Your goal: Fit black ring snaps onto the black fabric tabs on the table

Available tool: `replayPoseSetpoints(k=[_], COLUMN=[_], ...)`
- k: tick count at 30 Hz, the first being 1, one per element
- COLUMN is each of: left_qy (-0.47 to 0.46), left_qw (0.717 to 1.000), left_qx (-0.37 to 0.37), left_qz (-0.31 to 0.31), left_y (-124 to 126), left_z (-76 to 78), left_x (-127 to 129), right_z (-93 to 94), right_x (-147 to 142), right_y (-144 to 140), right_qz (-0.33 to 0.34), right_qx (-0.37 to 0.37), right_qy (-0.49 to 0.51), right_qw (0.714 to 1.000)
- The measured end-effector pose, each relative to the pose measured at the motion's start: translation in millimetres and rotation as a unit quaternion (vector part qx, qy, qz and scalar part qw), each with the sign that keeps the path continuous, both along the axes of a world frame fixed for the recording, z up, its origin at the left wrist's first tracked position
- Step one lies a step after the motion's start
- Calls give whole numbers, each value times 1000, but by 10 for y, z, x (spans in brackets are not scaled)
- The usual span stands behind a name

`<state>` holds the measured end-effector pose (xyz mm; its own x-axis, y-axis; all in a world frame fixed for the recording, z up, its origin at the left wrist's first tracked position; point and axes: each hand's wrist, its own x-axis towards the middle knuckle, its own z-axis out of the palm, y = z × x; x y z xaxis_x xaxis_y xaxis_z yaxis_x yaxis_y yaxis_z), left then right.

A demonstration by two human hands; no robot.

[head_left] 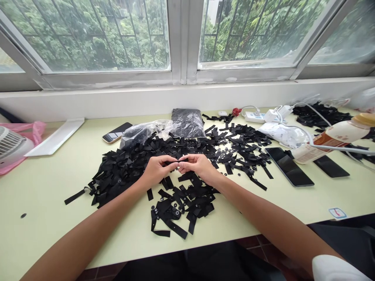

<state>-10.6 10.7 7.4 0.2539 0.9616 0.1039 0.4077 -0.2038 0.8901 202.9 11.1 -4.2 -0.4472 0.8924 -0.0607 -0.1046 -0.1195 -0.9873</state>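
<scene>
Piece (pixel 178 161), blk, thin, mostly hidden by fingertips, is btwn our hands, approx mid-table. We've got L hand (pixel 157 170) pinching its L side, thumb + fingers; R hand (pixel 202 168) pinching the R side, tips of both v. close. Blk strips (pixel 117 177) heap around & below our hands, w/ small round discs (pixel 177 213) mixed in. Stuffed plastic bag (pixel 188 123) behind; phone (pixel 290 167) off to R, near bottle (pixel 331 141).

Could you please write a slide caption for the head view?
Left hand and right hand hold a black piece above piled black strips.
</scene>
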Motion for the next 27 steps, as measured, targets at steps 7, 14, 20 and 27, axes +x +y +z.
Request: replayPoseSetpoints(k=[7, 14, 20, 27], left_qy=[-18, 20, 20, -7], left_qw=[1000, 1000, 999, 997], left_qx=[-15, -20, -17, -42], left_qz=[-21, -9, -35, -59], left_y=[28, 24, 12, 0], left_z=[-22, -5, 30, 44], left_x=[-2, 2, 6, 5], right_z=[-37, 7, -8, 46], right_x=[18, 13, 5, 22], right_y=[23, -4, -7, -20], right_qz=[-3, -13, -15, -3], right_qx=[8, 45, 51, 80], right_qy=[-22, -59, -76, -119], right_qw=[1000, 997, 996, 990])
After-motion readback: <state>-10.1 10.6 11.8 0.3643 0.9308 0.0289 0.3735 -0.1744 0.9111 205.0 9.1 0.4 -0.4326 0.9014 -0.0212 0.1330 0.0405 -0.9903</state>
